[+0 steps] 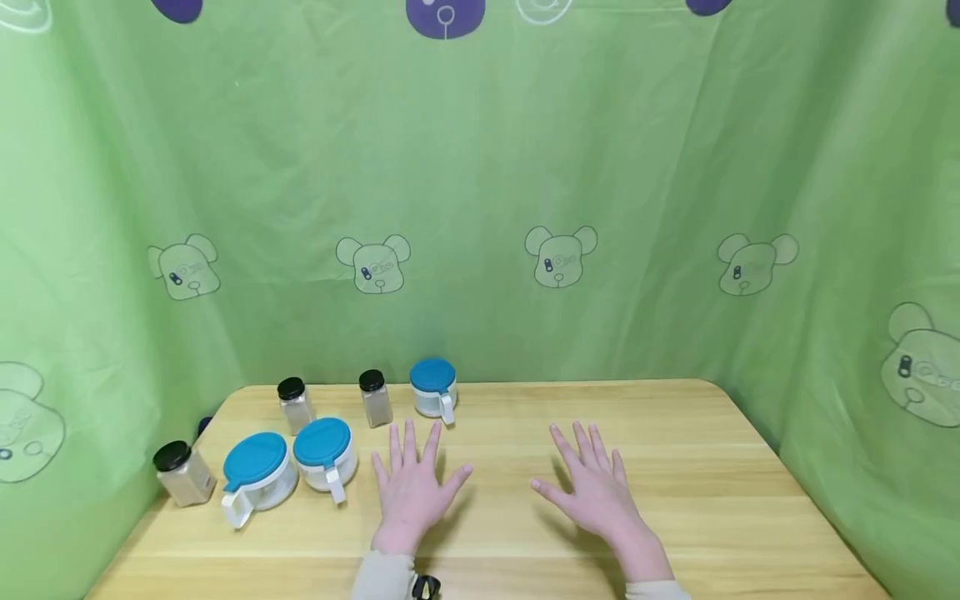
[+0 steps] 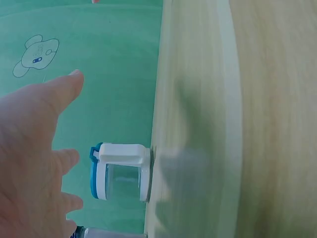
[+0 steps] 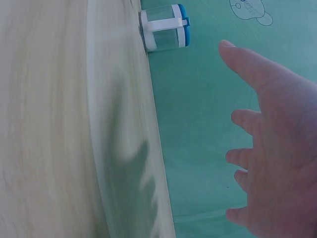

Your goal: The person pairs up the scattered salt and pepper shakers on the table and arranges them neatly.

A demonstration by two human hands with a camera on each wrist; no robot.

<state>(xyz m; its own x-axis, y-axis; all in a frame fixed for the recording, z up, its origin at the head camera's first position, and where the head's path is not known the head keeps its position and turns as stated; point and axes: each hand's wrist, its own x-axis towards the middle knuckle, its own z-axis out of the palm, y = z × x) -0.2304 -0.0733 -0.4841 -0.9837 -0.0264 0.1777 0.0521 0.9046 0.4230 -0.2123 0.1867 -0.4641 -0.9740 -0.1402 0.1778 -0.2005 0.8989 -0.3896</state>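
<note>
Both hands hover palm down above the wooden table with fingers spread and nothing held. My left hand (image 1: 412, 496) is nearest the blue-lidded jar with a white handle (image 1: 433, 388) at the back and a similar jar (image 1: 325, 454) to its left. In the left wrist view, the back jar (image 2: 124, 172) stands beyond the fingers. My right hand (image 1: 597, 496) is over the table's right half, apart from every jar; its wrist view shows the same handled jar (image 3: 166, 27) beyond the thumb. A third blue-lidded jar (image 1: 260, 471) stands farther left.
Black-capped shakers (image 1: 376, 398), (image 1: 296, 404) stand at the back left, and another black-capped shaker (image 1: 184, 473) is by the left edge. The wooden table (image 1: 720, 492) ends against a green curtain (image 1: 480, 167) with bear prints, which surrounds the back and sides.
</note>
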